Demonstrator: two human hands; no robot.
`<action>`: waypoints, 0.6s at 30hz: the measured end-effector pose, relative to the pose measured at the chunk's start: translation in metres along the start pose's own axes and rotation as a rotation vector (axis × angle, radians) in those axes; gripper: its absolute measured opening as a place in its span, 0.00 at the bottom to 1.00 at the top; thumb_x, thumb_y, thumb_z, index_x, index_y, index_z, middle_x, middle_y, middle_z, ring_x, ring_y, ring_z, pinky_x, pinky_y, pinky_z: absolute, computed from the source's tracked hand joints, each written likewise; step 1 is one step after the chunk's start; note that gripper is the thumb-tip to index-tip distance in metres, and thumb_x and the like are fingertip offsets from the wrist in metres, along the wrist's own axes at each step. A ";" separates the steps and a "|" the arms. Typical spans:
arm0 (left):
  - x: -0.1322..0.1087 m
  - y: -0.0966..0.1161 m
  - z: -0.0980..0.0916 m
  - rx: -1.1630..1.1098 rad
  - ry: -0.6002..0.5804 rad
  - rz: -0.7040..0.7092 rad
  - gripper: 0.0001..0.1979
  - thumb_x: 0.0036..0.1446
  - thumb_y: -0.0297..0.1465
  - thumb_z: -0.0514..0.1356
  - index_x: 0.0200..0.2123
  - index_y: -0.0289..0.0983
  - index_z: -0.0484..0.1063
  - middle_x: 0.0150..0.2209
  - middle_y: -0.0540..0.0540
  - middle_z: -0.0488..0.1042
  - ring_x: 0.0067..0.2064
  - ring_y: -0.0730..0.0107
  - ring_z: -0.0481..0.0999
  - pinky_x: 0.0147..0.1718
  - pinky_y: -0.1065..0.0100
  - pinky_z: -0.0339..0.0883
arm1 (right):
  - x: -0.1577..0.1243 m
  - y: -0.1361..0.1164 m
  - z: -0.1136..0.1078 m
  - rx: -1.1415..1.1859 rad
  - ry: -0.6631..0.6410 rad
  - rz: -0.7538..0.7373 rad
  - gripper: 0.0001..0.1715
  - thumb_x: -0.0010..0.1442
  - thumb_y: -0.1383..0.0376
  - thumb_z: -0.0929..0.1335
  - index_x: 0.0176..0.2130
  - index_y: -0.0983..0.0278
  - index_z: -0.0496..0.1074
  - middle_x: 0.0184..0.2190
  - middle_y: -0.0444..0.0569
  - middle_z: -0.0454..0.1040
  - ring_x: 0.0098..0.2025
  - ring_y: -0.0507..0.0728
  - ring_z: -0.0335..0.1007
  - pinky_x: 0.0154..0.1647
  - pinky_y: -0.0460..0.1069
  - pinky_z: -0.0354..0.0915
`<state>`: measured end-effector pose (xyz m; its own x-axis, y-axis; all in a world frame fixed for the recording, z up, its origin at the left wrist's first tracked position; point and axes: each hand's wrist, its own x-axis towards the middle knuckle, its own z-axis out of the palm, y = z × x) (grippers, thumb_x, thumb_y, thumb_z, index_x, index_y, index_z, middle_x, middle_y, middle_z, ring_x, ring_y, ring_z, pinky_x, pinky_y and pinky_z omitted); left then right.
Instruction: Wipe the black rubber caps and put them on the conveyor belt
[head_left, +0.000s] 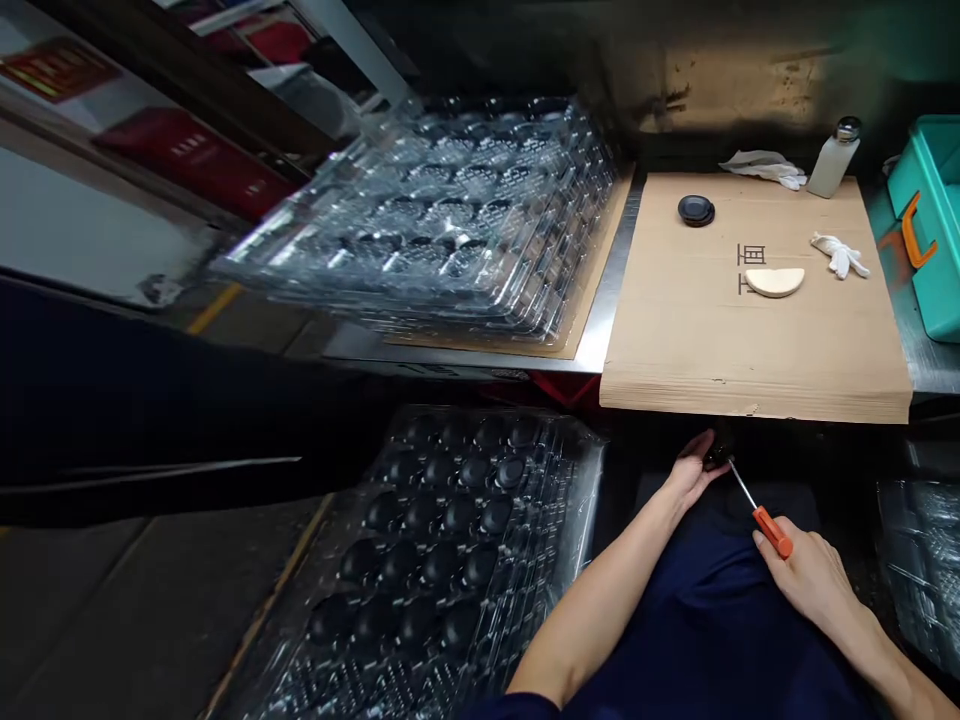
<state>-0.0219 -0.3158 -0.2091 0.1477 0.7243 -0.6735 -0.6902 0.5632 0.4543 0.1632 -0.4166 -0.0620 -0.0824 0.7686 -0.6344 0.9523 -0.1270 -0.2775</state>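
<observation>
My left hand (pixel 690 468) is closed around a small black part (pixel 718 452), held low in front of the cardboard's front edge. Its shape is hard to make out against the dark background. My right hand (pixel 810 570) grips the orange handle of a tool with a thin metal shaft (pixel 772 532), much like a screwdriver. The shaft points up and left, and its tip meets or nearly meets the black part. On the cardboard sheets (pixel 675 330) lie round black parts (pixel 696 210), a pale half-round piece (pixel 775 282) and a crumpled white glove or cloth (pixel 840 255).
Clear plastic trays (pixel 450 240) are stacked on the bench's left. A lower tray (pixel 442 520) of round black parts sits at my left, and more clear plastic (pixel 926 560) at my right. A bottle (pixel 835 160) and teal bin (pixel 937 290) stand at the back right.
</observation>
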 end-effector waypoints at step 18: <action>-0.038 -0.003 -0.011 0.336 -0.131 -0.211 0.31 0.55 0.37 0.75 0.59 0.39 0.73 0.53 0.36 0.79 0.43 0.57 0.86 0.38 0.61 0.82 | -0.010 0.149 -0.091 1.133 1.431 0.182 0.31 0.68 0.43 0.66 0.52 0.67 0.70 0.46 0.56 0.78 0.44 0.59 0.79 0.53 0.59 0.75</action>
<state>-0.0332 -0.3497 -0.1910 0.3652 0.6113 -0.7021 -0.3686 0.7875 0.4939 0.3331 -0.3857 -0.0316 0.8501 0.5040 0.1525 0.2367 -0.1069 -0.9657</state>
